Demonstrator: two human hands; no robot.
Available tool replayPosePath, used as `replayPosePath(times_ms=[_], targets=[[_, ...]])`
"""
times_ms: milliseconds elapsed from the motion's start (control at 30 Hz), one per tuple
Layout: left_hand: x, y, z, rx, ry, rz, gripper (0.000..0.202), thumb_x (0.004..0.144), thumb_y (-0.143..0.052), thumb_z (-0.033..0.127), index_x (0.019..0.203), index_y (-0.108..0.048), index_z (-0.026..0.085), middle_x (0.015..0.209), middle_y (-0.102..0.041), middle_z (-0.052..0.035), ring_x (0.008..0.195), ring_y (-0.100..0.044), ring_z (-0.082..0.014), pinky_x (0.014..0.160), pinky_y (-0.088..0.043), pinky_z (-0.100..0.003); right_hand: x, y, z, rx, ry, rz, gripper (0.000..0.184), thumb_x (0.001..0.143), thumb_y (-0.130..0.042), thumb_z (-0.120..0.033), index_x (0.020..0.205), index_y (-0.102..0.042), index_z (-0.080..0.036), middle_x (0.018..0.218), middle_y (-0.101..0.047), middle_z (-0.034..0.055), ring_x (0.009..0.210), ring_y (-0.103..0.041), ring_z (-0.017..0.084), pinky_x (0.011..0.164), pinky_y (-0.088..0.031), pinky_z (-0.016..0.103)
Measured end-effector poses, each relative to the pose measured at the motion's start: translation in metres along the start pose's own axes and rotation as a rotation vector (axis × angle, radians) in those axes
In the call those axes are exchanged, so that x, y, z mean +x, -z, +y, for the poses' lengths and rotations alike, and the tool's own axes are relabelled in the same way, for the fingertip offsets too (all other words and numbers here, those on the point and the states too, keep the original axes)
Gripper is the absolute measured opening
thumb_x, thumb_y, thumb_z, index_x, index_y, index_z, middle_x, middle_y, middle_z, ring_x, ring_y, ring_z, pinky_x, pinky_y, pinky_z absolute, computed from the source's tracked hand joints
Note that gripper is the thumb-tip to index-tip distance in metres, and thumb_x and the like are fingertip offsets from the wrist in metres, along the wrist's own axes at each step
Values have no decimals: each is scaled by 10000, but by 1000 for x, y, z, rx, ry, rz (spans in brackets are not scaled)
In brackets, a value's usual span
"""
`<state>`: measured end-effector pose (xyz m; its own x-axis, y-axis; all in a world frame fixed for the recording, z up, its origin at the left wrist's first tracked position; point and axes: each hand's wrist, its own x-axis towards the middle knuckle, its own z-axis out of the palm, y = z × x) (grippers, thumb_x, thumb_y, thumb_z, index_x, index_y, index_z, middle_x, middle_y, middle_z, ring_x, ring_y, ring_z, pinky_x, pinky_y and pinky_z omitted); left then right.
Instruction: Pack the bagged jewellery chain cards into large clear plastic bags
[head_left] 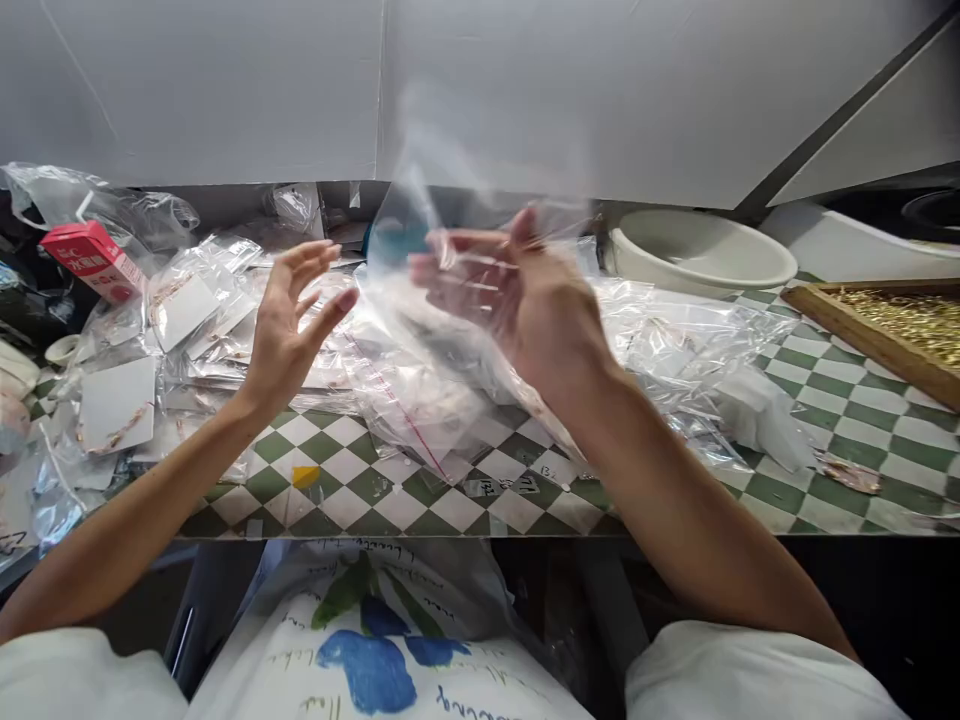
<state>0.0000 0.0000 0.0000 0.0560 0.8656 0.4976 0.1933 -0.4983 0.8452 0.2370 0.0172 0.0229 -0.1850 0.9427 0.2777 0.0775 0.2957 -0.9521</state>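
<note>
A large clear plastic bag (pixel 405 230), blurred by motion, stands up in the air over the middle of the table. My right hand (pixel 517 290) bears it; its fingers point left and show through the film, with the thumb raised. Whether those fingers are inside the bag or behind it I cannot tell. To the left, my left hand (pixel 289 320) is raised with fingers apart and nothing in it, close to the bag's left side. Beneath both hands lies a zip bag with a red seal line (pixel 397 400), among other clear packaging.
Small clear bags with white cards (pixel 116 405) are heaped on the left, near a red drink carton (pixel 94 255). On the right are more plastic bags (pixel 675 340), a white basin (pixel 701 250) and a wooden tray of gold-coloured pieces (pixel 806 300). The tablecloth (pixel 330 510) is green-and-white checked.
</note>
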Motion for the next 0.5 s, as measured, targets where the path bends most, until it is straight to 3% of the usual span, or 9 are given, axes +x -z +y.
replayPosePath(times_ms=[67,167,267,367,433,500], targets=[[4,6,-8,57,28,5,866,720,-923,586,1427,-513,303,1646,-461,-126,1551,-407,-349,1247,-407,-521,1,7,-16,97,110,34,553,1105,-204,-404,1456,-612,-277,1532,-609,42,1406,-592,183,1123,-549,401],[7,9,-16,29,57,-57,1089,597,-980,615,1497,-441,325,1723,-330,-136,1590,-330,-396,1265,-376,-558,-5,9,-29,57,159,-15,641,1030,-146,-366,1640,-340,-398,1699,-361,-136,1597,-294,118,1251,-351,439],[8,7,-13,-88,119,-91,1118,544,-979,661,1496,-497,327,1679,-414,-137,1516,-451,-410,1173,-491,-535,-12,5,-25,56,34,-103,638,1055,-145,-443,1675,-273,-372,1748,-236,-105,1637,-178,138,1262,-328,455],[9,10,-2,-202,340,-209,889,620,-919,684,1361,-682,254,1359,-695,-149,1107,-733,-304,853,-636,-386,-11,6,-16,149,-107,-156,607,1052,-323,-487,1632,-419,-334,1731,-328,-35,1618,-276,178,1218,-439,400],[11,17,4,-146,439,-229,621,688,-916,576,1188,-793,230,1033,-774,-99,784,-708,-174,643,-576,-267,-6,13,-11,234,-183,-219,557,1017,-428,-521,1524,-557,-329,1645,-491,6,1534,-446,208,1161,-511,364],[16,28,8,-24,452,-199,347,723,-926,424,996,-847,225,845,-757,-58,635,-608,-105,547,-486,-217,2,25,-9,319,-261,-242,586,974,-477,-666,1391,-651,-294,1530,-612,65,1418,-582,259,1104,-565,377]])
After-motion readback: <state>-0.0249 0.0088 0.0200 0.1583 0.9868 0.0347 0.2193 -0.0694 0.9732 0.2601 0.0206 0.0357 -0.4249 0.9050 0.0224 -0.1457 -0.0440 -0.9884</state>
